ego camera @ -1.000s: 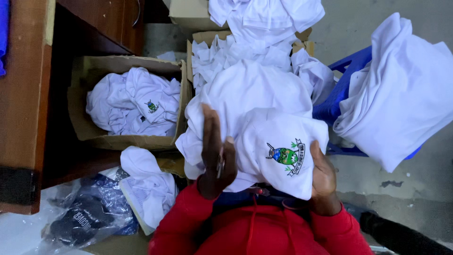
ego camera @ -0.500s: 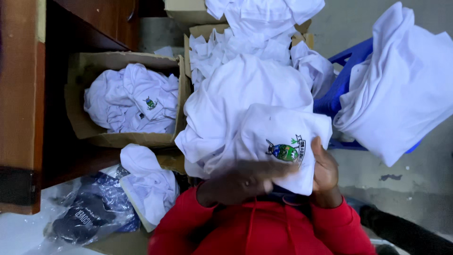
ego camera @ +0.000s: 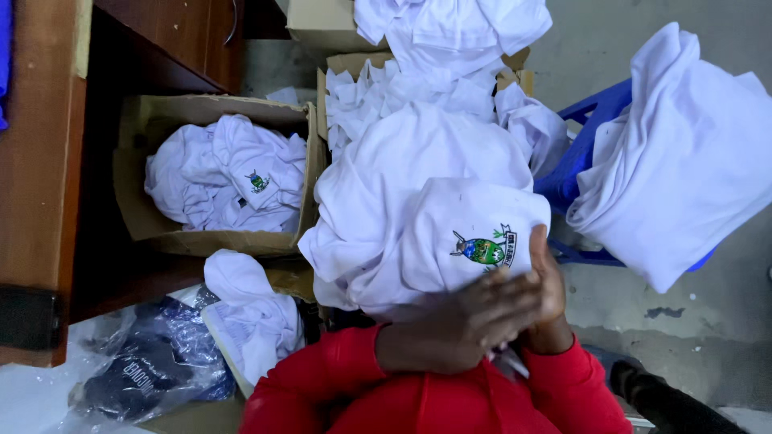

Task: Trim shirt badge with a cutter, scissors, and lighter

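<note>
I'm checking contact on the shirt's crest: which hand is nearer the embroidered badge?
Right. The right hand grips the folded white shirt beside the badge; the left hand lies across the shirt's lower edge, just below it.

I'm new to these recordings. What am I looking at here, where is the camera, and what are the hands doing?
There is no machine: a person in red sleeves works with bare hands, filmed by a camera on their head looking down. The left hand lies flat across the near edge of a folded white shirt with a green crest, and the right hand grips that edge from the side. The shirt sits on a heap of white shirts. Beyond are a cardboard box of more shirts and a blue chair draped with another.
</note>
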